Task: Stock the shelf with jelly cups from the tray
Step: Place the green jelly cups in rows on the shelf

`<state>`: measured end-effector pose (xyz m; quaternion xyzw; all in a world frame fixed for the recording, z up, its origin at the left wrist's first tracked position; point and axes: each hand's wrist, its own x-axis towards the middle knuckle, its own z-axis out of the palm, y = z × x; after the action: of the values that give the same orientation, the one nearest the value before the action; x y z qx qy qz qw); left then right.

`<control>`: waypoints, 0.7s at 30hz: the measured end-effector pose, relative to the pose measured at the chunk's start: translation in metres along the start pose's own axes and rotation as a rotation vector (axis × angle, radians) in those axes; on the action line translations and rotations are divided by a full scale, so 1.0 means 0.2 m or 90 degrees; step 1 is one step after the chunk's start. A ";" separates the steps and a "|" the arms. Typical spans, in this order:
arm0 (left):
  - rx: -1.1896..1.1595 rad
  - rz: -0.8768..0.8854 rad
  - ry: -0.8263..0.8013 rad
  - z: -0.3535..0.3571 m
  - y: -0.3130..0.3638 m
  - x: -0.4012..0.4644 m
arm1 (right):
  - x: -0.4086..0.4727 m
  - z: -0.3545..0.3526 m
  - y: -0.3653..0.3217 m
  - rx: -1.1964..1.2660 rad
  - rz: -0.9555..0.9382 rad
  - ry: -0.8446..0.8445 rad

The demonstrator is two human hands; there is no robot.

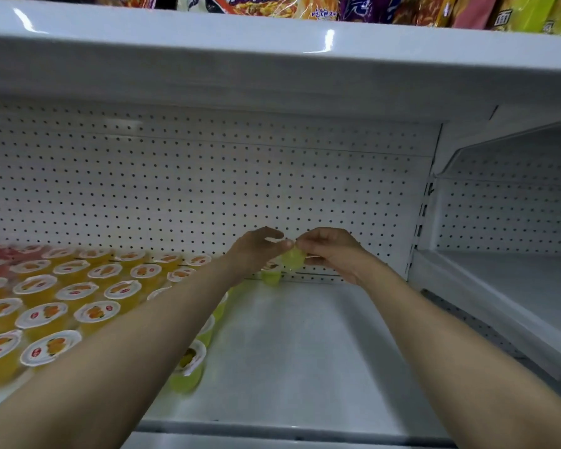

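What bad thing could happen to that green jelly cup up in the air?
1. Both hands, left and right, pinch the green cup only at its rim, above the shelf; it might slip and fall.
2. Another green cup stands right below, so a drop could knock it over.
3. The left arm lies over the green row and could nudge those cups.

Shelf (pixel 305 351) bare on right; orange cups (pixel 78 293) pack left, green cups (pixel 188 367) line the edge btwn.
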<state>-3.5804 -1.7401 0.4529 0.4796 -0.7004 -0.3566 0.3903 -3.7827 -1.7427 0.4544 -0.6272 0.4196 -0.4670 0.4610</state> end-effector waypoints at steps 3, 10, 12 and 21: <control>0.413 0.021 -0.109 0.02 -0.06 0.05 | 0.05 -0.03 0.07 -0.127 -0.022 0.108; 0.700 -0.014 -0.259 0.07 -0.16 0.10 | 0.16 -0.06 0.22 -0.268 -0.009 0.198; 0.708 -0.005 -0.257 0.08 -0.17 0.09 | 0.17 -0.04 0.24 -0.288 -0.008 0.202; 0.783 0.000 -0.215 0.05 -0.20 0.10 | 0.20 0.00 0.31 -0.345 -0.002 0.195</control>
<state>-3.5792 -1.7688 0.4178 0.5532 -0.8290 0.0401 -0.0723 -3.7793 -1.7943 0.4022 -0.6500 0.5927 -0.4279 0.2077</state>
